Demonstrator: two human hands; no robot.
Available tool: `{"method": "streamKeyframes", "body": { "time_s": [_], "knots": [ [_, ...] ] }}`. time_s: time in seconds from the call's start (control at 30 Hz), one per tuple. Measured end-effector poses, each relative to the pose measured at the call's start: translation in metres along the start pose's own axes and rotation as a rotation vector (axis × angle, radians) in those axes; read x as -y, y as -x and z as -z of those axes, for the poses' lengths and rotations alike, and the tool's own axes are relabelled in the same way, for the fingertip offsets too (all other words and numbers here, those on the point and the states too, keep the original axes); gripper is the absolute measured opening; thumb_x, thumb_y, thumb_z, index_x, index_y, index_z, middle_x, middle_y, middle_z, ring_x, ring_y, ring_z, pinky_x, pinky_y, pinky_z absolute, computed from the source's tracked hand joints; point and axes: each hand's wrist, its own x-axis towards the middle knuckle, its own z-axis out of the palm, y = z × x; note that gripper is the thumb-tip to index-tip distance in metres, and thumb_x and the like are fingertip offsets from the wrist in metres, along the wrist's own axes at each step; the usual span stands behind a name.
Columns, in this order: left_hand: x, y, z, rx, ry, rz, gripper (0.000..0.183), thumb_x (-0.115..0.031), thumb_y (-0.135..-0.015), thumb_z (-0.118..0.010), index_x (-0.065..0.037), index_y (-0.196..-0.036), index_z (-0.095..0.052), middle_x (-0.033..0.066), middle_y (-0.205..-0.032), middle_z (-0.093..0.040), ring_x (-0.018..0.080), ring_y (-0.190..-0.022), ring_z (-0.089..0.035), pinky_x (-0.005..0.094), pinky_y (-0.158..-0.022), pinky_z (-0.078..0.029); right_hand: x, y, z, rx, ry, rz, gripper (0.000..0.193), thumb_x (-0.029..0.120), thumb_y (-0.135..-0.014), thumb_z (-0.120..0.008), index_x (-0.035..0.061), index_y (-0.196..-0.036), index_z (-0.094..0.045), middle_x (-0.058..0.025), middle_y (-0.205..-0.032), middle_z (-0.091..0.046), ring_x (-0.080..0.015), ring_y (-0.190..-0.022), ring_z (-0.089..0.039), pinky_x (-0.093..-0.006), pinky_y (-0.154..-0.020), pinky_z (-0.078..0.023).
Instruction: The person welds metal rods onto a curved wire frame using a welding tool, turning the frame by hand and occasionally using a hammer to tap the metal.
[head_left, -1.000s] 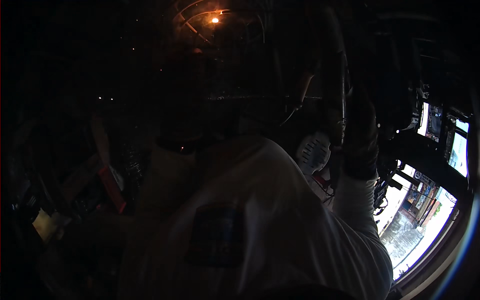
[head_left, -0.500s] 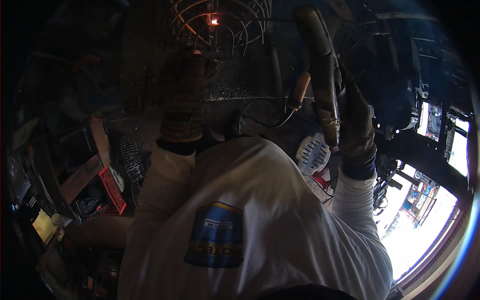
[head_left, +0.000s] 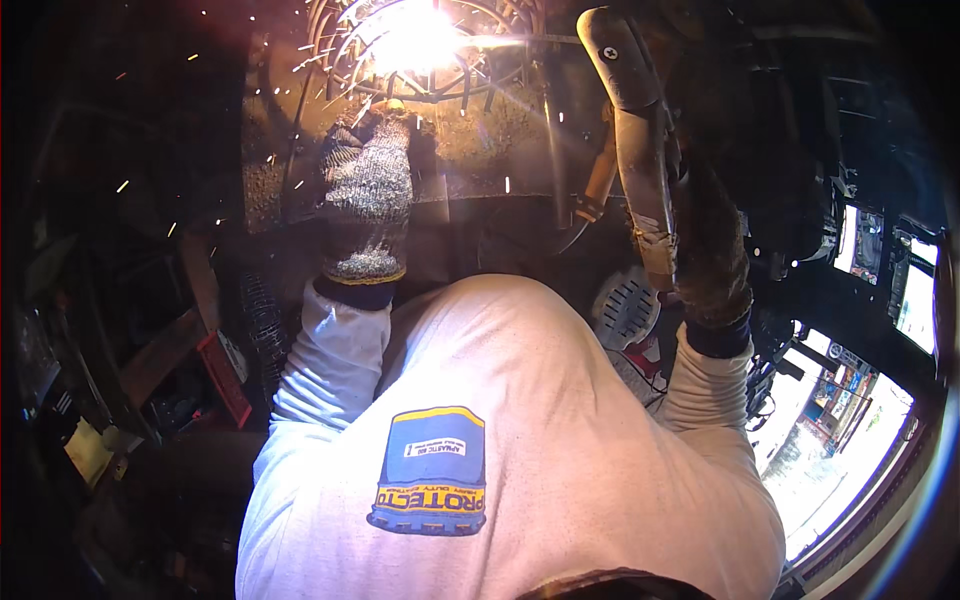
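A blinding welding arc (head_left: 412, 38) burns inside a round wire cage (head_left: 500, 75) at the top, throwing sparks. My right hand (head_left: 708, 235), in a dark knit glove, is closed around a worn welding electrode holder (head_left: 642, 150). A thin electrode (head_left: 530, 40) runs left from the holder's head into the glare. In a grey knit glove, my left hand (head_left: 370, 190) is closed at the cage's near edge. What its fingers grip there is hard to make out. Beside the holder is a tool with a brown handle (head_left: 600, 180).
The cage rests on a dark metal work surface (head_left: 480, 150). Below the holder lies a pale slotted piece (head_left: 628, 308). At left are a red perforated strip (head_left: 222, 380) and a dim wire coil (head_left: 262, 320). Bright openings (head_left: 830, 440) show at right.
A small glowing spot has flared into a full arc with flying sparks, lighting the cage, left glove and shirt. Both hands stay nearly in place; the holder has shifted slightly.
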Motion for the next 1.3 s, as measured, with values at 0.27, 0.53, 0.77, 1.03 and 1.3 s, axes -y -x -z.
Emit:
{"method": "streamKeyframes", "body": {
  "time_s": [0.27, 0.53, 0.77, 1.03, 1.3],
  "knots": [
    [-0.003, 0.001, 0.004, 0.035, -0.290, -0.175, 0.016, -0.011, -0.094, -0.066, -0.002, -0.107, -0.065, 0.0081, -0.098, -0.067, 0.0178, -0.088, -0.066, 0.0322, -0.079, -0.055, -0.014, 0.006, -0.003, -0.150, 0.313, 0.398, 0.047, 0.014, -0.097, -0.055, 0.0030, -0.142, -0.045, -0.0153, -0.129, -0.060, -0.0309, -0.103, -0.065, -0.0374, -0.087, -0.054],
    [0.001, -0.004, 0.001, 0.057, -0.585, -0.410, 0.017, -0.011, -0.095, -0.065, -0.001, -0.109, -0.065, 0.0091, -0.101, -0.067, 0.0198, -0.092, -0.066, 0.0334, -0.081, -0.055, -0.007, 0.037, -0.015, -0.287, 0.659, 0.087, 0.044, 0.012, -0.101, -0.052, 0.0043, -0.143, -0.043, -0.0190, -0.142, -0.049, -0.0314, -0.122, -0.058, -0.0367, -0.095, -0.055],
    [0.012, -0.011, 0.000, 0.025, -0.847, -0.659, 0.018, -0.011, -0.095, -0.064, -0.001, -0.110, -0.065, 0.0100, -0.103, -0.067, 0.0216, -0.095, -0.065, 0.0345, -0.084, -0.054, -0.009, 0.038, -0.012, -0.310, 0.106, -0.010, 0.047, 0.013, -0.100, -0.053, -0.0007, -0.143, -0.041, -0.0224, -0.135, -0.055, -0.0329, -0.119, -0.060, -0.0385, -0.098, -0.053],
    [0.016, -0.009, 0.002, 0.041, -0.822, -0.484, 0.023, -0.012, -0.096, -0.063, 0.000, -0.115, -0.065, 0.0101, -0.111, -0.066, 0.0209, -0.104, -0.064, 0.0328, -0.090, -0.052, 0.011, 0.007, 0.004, -0.091, -0.089, -0.116, 0.053, 0.015, -0.098, -0.056, 0.0053, -0.148, -0.041, -0.0182, -0.097, -0.069, -0.0256, -0.087, -0.070, -0.0359, -0.073, -0.054],
    [-0.015, -0.002, -0.011, -0.052, 0.100, 0.140, 0.021, -0.012, -0.096, -0.059, -0.004, -0.115, -0.063, 0.0110, -0.110, -0.067, 0.0246, -0.098, -0.065, 0.0366, -0.085, -0.054, 0.003, 0.003, -0.003, -0.056, -0.285, -0.168, 0.051, 0.023, -0.100, -0.054, 0.0062, -0.147, -0.041, -0.0171, -0.109, -0.067, -0.0281, -0.091, -0.068, -0.0371, -0.081, -0.054]
  ]
}}
